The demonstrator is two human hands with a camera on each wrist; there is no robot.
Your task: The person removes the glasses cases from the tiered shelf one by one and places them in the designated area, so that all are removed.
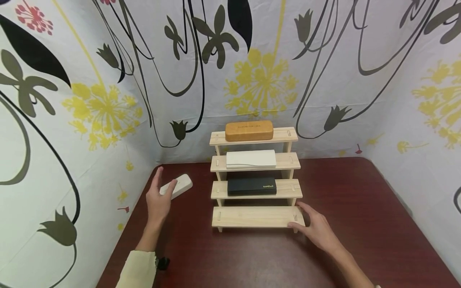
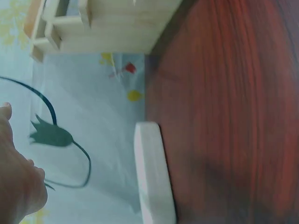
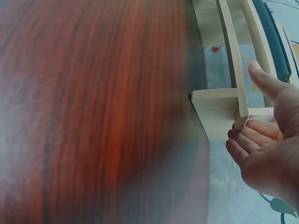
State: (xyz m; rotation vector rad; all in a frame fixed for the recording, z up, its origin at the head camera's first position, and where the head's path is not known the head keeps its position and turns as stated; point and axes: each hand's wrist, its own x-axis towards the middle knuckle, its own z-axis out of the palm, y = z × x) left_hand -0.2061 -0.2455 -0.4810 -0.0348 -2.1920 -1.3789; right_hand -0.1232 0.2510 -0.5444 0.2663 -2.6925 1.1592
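Small indoor nook, exact kind cannot be told: white creased flower-printed fabric (image 1: 216, 94), curtain-like, rising behind and along both sides of dark red wood-grain table (image 1: 259, 258)

- Left sleeve (image 1: 138, 269): plain, pale cream fabric; cuff terminates on the forearm with a slightly uneven edge.
- Black component (image 1: 163, 263): small, irregular outline, located beside the left cuff; type cannot be determined.
- Left hand (image 1: 158, 204): bare, uncovered up to the cuff.
- Right hand (image 1: 318, 228): bare; slender fingers.
- Right forearm (image 1: 349, 260): uncovered; sliver of pale fabric (image 1: 377, 286) at the bottom edge of the head view.
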